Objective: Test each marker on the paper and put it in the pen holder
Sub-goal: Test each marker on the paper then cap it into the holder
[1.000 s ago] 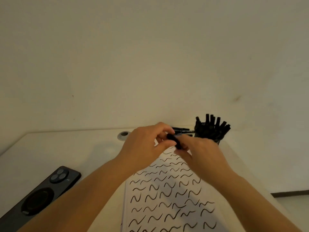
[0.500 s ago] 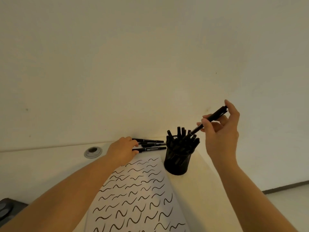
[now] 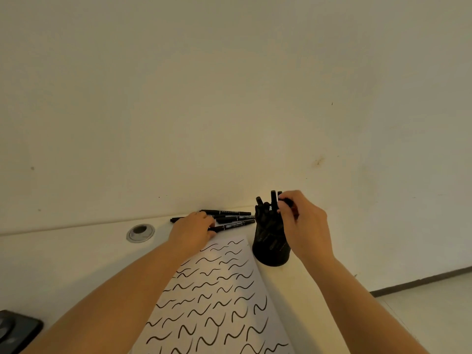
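Wall (image 3: 229, 98), pale and bare, fills the upper part of the view and meets a white desk (image 3: 63, 256) below. Paper (image 3: 219, 297) lies on the desk in the lower middle, covered in rows of black squiggles. Just beside its far right corner stands the black holder (image 3: 268, 249), upright, with marker ends sticking up out of it. The right hand (image 3: 304, 226) hangs over the holder's right rim, fingers curled round the top of a marker (image 3: 287, 201); most of that marker is hidden behind the hand, so how deep it sits in the holder cannot be told. The left hand (image 3: 191, 229) rests at the paper's far edge on a loose row of markers (image 3: 233, 218) lying flat near the wall, left of the holder. Its fingers curl down onto them, and the thumb side meets the nearest one, though a firm hold on any single marker cannot be made out. A phone (image 3: 15, 330) shows at the lower left corner, dark and partly cut off. A round metal grommet (image 3: 140, 233) is set into the desk left of the left hand.
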{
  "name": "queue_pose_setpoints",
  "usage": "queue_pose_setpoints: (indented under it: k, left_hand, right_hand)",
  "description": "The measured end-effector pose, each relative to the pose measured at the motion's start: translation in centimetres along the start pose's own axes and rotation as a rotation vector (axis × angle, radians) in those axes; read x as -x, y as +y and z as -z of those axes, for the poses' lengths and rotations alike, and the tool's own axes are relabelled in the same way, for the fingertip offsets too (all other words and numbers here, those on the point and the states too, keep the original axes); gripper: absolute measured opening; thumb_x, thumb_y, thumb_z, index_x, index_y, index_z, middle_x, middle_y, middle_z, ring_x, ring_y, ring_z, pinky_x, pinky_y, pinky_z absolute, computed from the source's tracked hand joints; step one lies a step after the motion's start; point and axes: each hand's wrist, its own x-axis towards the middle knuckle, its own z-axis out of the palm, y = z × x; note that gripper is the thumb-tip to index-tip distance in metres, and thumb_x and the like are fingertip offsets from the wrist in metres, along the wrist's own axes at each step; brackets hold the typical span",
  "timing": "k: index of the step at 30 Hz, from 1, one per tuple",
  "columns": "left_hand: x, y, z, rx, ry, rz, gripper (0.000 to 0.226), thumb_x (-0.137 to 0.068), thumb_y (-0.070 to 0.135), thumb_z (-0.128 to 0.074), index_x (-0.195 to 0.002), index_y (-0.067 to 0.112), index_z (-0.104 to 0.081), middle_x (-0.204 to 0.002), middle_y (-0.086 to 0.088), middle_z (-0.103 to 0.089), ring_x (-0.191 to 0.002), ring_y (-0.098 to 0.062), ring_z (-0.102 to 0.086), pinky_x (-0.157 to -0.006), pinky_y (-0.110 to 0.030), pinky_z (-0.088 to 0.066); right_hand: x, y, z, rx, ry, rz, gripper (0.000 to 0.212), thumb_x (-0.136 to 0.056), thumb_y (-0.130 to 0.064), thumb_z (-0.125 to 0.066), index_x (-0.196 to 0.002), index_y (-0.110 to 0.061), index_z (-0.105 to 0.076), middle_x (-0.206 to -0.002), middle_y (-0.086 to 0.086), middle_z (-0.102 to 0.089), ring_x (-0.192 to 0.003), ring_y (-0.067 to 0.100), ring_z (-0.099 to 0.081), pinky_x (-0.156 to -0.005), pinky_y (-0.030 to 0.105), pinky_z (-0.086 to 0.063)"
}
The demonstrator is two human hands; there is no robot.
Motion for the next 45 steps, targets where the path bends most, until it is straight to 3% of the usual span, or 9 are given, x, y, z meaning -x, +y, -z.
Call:
queue_pose_setpoints:
  k: [5,8,12,16,20,26,34,40,45]
  left_hand:
    - [0.2,-0.1,-0.6,0.005,0.012,0.037,0.028,-0.093,0.036,-0.045,-0.111,0.017,-0.055,-0.111,-0.002,-0.054,-0.102,-0.018,-0.05,-0.071,-0.029,-0.038]
    - [0.5,-0.2,-0.5,-0.037,0.026,0.026,0.029,-0.094,0.034,-0.043,-0.114,0.016,-0.055,-0.113,-0.003,-0.053,-0.103,-0.019,-0.049,-0.072,-0.029,-0.04]
    - [1.4,-0.3,1.0,-0.017,0.052,0.053,0.031,-0.096,0.033,-0.039,-0.117,0.015,-0.053,-0.113,-0.004,-0.051,-0.101,-0.019,-0.048,-0.069,-0.028,-0.038]
    - [4.8,1.3,4.7,0.219,0.159,0.122,0.031,-0.097,0.03,-0.04,-0.121,0.015,-0.052,-0.112,-0.004,-0.05,-0.098,-0.018,-0.05,-0.075,-0.028,-0.042]
    - [11.5,4.3,8.0,0.573,0.262,0.09,0.023,-0.093,0.03,-0.045,-0.112,0.022,-0.055,-0.102,0.011,-0.05,-0.091,-0.003,-0.051,-0.075,-0.015,-0.04]
    - [21.4,6.8,9.0,0.654,0.13,-0.031,0.021,-0.092,0.036,-0.041,-0.108,0.032,-0.055,-0.097,0.019,-0.053,-0.091,0.003,-0.052,-0.076,-0.011,-0.042]
    - [28.2,8.1,7.9,0.64,0.102,0.004,0.033,-0.084,0.057,-0.016,-0.081,0.041,-0.044,-0.068,0.02,-0.05,-0.066,0.003,-0.052,-0.058,-0.011,-0.04]
    - [29.2,6.9,8.0,0.907,-0.164,0.129,0.033,-0.087,0.051,-0.025,-0.072,0.035,-0.049,-0.061,0.005,-0.045,-0.051,-0.007,-0.038,-0.052,-0.021,-0.036]
    - [29.5,3.7,8.1,1.08,-0.387,0.278,0.033,-0.092,0.04,-0.034,-0.072,0.023,-0.053,-0.048,0.012,-0.044,-0.048,-0.003,-0.035,-0.051,-0.018,-0.03]
  right_hand:
    - [0.5,-0.2,-0.1,0.052,-0.049,-0.036,0.028,-0.095,-0.025,-0.043,-0.083,-0.01,-0.064,-0.059,0.004,-0.058,-0.056,0.021,-0.052,-0.05,0.026,-0.036]
    - [0.6,-0.9,0.4,0.077,-0.187,-0.021,0.03,-0.096,-0.03,-0.038,-0.08,-0.024,-0.063,-0.062,-0.007,-0.057,-0.06,0.013,-0.052,-0.054,0.026,-0.036]
    - [0.9,-2.2,1.3,0.091,-0.182,-0.028,0.032,-0.095,-0.031,-0.041,-0.122,-0.02,-0.055,-0.11,-0.007,-0.057,-0.105,0.013,-0.049,-0.086,0.026,-0.039]
    - [3.6,-4.1,2.4,-0.068,0.05,-0.013,0.016,-0.09,-0.022,-0.048,-0.102,-0.024,-0.059,-0.097,-0.013,-0.054,-0.093,0.009,-0.051,-0.075,0.023,-0.041]
    - [7.7,-6.6,2.4,-0.364,-0.106,-0.229,0.014,-0.088,-0.027,-0.05,-0.086,-0.039,-0.057,-0.083,-0.014,-0.061,-0.074,-0.007,-0.055,-0.059,0.009,-0.042]
    - [14.1,-10.5,0.7,-0.671,-0.393,-0.314,0.02,-0.092,-0.028,-0.047,-0.086,-0.028,-0.065,-0.059,-0.017,-0.059,-0.056,-0.004,-0.052,-0.055,0.011,-0.04]
    - [20.3,-12.5,-0.5,-0.686,-0.36,-0.402,0.029,-0.095,-0.025,-0.042,-0.072,-0.02,-0.061,-0.049,-0.013,-0.055,-0.049,-0.001,-0.048,-0.05,0.012,-0.04]
    - [22.1,-13.3,-1.2,-0.678,-0.364,-0.436,0.032,-0.096,-0.025,-0.041,-0.071,-0.018,-0.061,-0.044,-0.012,-0.05,-0.045,-0.001,-0.043,-0.049,0.011,-0.038]
    - [19.4,-10.4,0.6,-0.786,-0.082,-0.675,0.032,-0.095,-0.029,-0.04,-0.07,-0.018,-0.057,-0.04,-0.009,-0.042,-0.042,0.003,-0.04,-0.053,0.023,-0.038]
